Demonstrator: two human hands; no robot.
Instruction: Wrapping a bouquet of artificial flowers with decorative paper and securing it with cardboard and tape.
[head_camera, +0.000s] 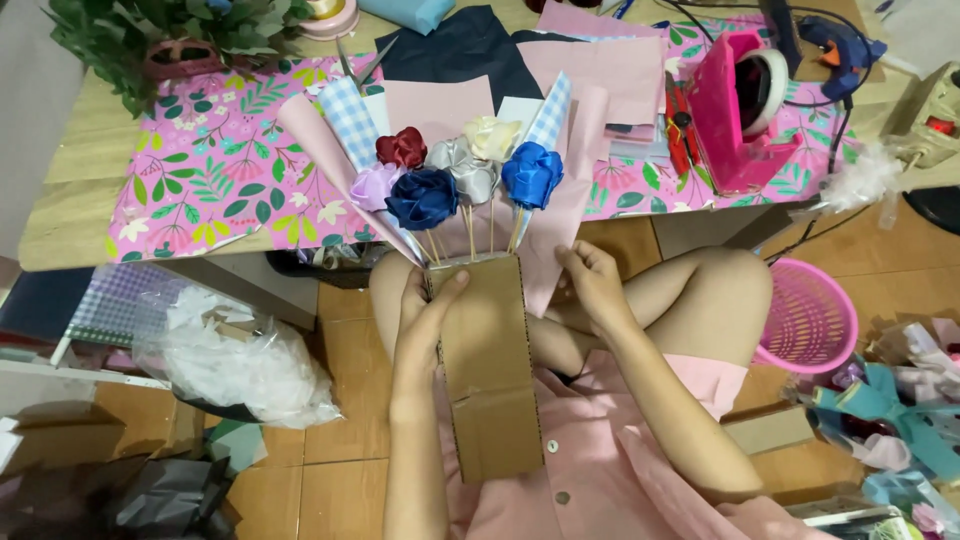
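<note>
Below the worktop (70, 215), a stiff, light cardboard sleeve (487, 365) is clamped by the left hand (425, 315) over the lap, while pink paper (545, 250) is pinched by the right hand (592, 280) beside fragile ribbon roses (455, 170), best gripped low.

A brown cardboard strip (487, 365) stands upright over the lap, satin ribbon roses (455, 172) on sticks fanning above it.

Home craft corner, low wooden table (60, 235), floral wrapping paper (200, 170), glue gun (838, 48), tape dispenser (740, 110)
</note>
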